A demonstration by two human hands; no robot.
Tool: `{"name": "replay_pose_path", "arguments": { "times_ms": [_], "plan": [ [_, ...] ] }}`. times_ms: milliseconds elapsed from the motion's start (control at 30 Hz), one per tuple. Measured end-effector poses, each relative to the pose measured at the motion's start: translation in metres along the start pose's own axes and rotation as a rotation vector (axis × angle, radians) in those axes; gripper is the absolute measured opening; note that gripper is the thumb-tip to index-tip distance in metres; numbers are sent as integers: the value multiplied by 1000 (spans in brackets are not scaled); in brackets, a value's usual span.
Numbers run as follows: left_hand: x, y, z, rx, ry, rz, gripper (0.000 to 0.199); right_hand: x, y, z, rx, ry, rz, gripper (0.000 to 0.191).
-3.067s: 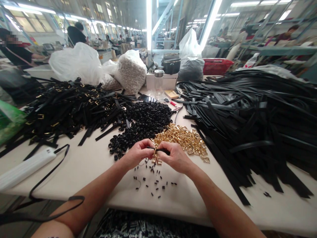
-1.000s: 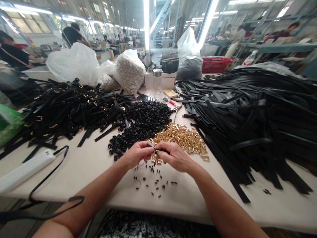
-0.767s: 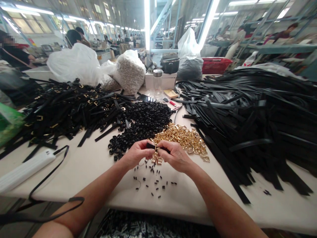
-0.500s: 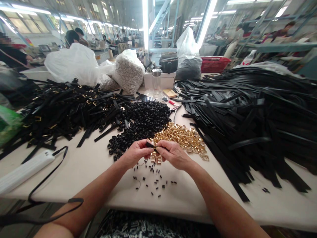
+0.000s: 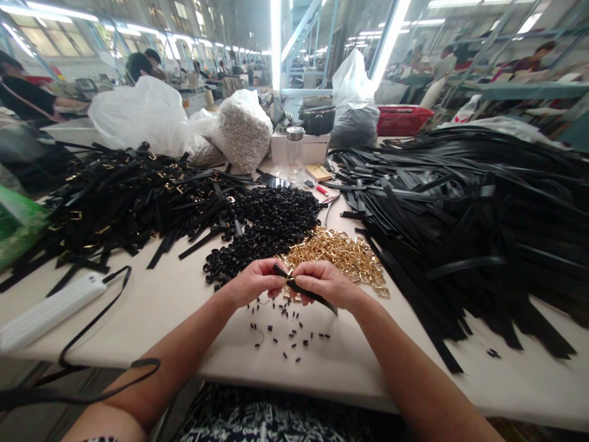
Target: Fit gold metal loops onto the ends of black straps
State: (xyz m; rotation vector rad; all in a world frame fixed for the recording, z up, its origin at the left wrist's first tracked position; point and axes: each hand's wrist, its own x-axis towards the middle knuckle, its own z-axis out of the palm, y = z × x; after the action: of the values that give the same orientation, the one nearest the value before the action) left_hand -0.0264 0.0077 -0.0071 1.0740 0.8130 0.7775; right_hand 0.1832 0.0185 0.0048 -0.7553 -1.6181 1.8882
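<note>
Both hands meet over the table's middle, just in front of a pile of gold buckles [image 5: 338,248]. My left hand [image 5: 257,282] pinches one end of a black strap, close to a small gold buckle [image 5: 289,277] on it. My right hand [image 5: 327,283] is closed on the black strap [image 5: 317,298], whose tail slants down under the palm. Fingers cover part of the buckle. Behind my left hand lies a heap of small black loops [image 5: 271,221]. Tiny black pieces [image 5: 292,334] are scattered on the table below the hands.
Long black straps [image 5: 460,215] fill the right side. Straps with gold buckles [image 5: 115,202] are heaped at left, near a white power strip [image 5: 55,313] and its cord. A glass jar [image 5: 295,150], plastic bags [image 5: 243,132] and a red basket [image 5: 402,120] stand at the back.
More of the black strap now shows beneath my right hand, its tail sticking out below the palm. The hands stay together in nearly the same place; the view has shifted slightly.
</note>
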Motion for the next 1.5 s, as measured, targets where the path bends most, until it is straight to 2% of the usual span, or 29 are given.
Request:
{"name": "replay_pose_path", "arguments": {
  "times_ms": [200,467,733,900,1067,1200,1267,1400,1500],
  "plan": [
    [0,-2,-1,59,-67,-12,24,1,-1,0,30,-10,16,32],
    [0,-1,-2,62,-50,37,22,-2,-4,-3,22,-47,35,29],
    [4,0,1,107,21,140,21,-1,-4,2,-87,73,-1,20],
    [2,3,0,106,-57,128,20,-2,0,-3,-54,9,-23,30],
    [1,2,0,122,-106,109,20,1,5,-10,-42,-34,37,34],
    [-1,1,-1,129,-144,75,20,1,3,-12,-151,-75,34,34],
    [-1,1,-1,117,-146,55,20,0,-1,-10,-228,-56,14,32],
    [2,-3,-1,44,-60,32,23,-4,-11,-3,-443,64,-30,23],
    [5,-7,-1,3,9,33,24,-6,-17,-1,-617,89,-67,19]
  ]
}}
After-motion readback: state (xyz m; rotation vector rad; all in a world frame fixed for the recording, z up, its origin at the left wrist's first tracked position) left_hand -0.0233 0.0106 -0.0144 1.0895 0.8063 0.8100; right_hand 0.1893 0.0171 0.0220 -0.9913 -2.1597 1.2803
